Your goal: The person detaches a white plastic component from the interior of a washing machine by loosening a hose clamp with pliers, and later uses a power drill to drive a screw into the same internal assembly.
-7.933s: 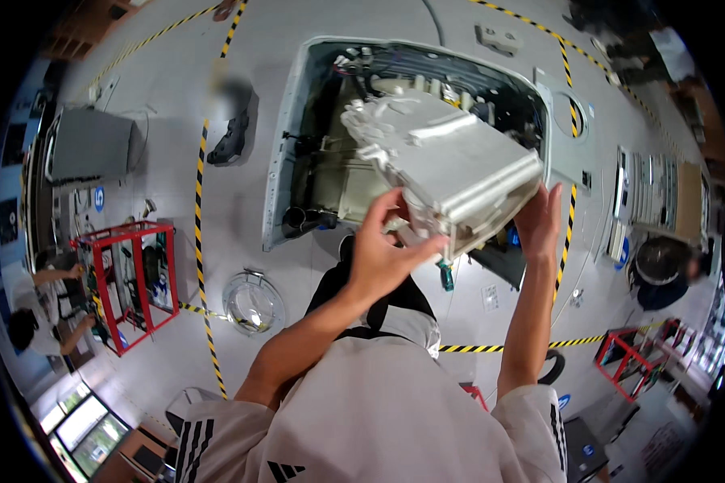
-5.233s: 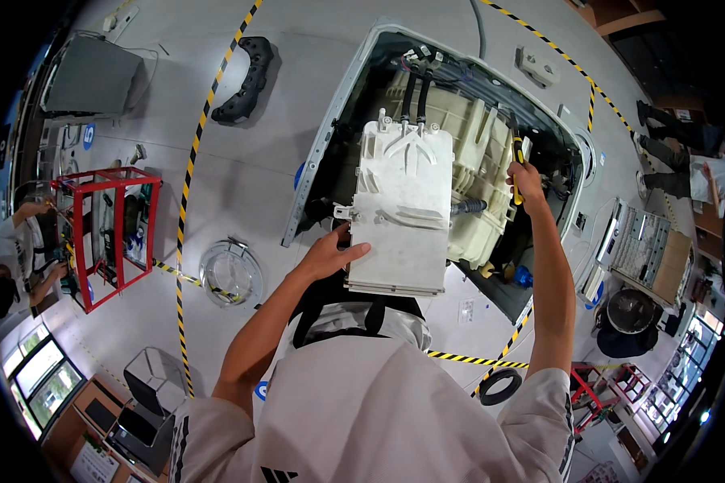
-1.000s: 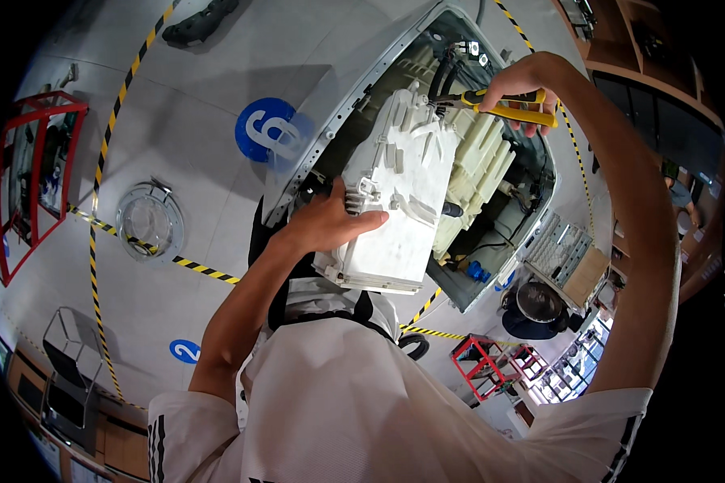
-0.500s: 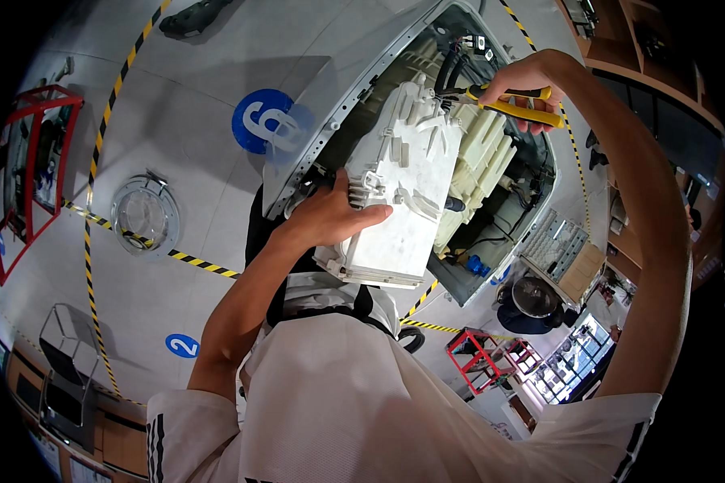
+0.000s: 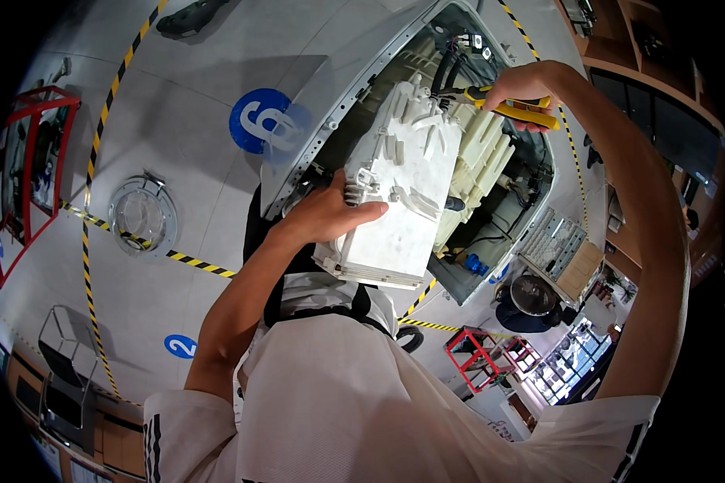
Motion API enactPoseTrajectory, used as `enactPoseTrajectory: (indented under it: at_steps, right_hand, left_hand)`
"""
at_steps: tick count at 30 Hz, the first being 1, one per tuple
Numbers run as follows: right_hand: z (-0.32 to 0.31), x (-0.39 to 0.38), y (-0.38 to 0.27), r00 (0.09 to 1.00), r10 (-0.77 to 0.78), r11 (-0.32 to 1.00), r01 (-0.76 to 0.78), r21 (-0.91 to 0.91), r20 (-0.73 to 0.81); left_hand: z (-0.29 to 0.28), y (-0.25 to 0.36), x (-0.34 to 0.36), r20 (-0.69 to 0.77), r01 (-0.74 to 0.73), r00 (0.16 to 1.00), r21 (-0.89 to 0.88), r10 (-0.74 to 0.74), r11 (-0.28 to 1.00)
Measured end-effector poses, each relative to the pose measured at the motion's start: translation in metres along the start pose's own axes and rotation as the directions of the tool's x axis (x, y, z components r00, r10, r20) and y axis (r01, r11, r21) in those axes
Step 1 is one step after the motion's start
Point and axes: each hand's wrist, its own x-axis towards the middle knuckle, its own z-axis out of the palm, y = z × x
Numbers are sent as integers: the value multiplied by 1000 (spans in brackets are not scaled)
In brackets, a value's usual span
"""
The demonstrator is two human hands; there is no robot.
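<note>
Housing (image 5: 403, 201) fills cabinet opening (image 5: 491, 233) — tight.

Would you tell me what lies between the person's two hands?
In the head view, the white plastic housing spans that stretch: the left hand grips its near edge, while the right hand holds a yellow-handled tool just past its far end.

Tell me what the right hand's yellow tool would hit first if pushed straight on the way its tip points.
Probably the black hoses at the top of the white plastic housing; the tip of the yellow tool in the right hand sits just beside them, though depth is unclear.
</note>
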Motion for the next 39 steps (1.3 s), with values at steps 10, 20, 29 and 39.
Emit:
enactPoseTrajectory:
  at_steps: [10,20,29,39]
  right_hand:
    - [2,-22,-14,996,90,995,-90,35,13]
    - [-5,-32,-25,994,104,994,-102,-36,43]
    - [-3,-32,-30,995,87,996,-85,-41,46]
    - [-6,-36,-25,991,130,991,-129,-38,25]
  left_hand:
    - [2,-1,1,-13,9,1000,63,-8,998]
    - [-1,6,-6,-28,9,1000,93,-7,996]
    - [-2,2,-4,-32,25,999,101,-22,995]
    - [-3,3,-4,-42,18,999,113,-13,993]
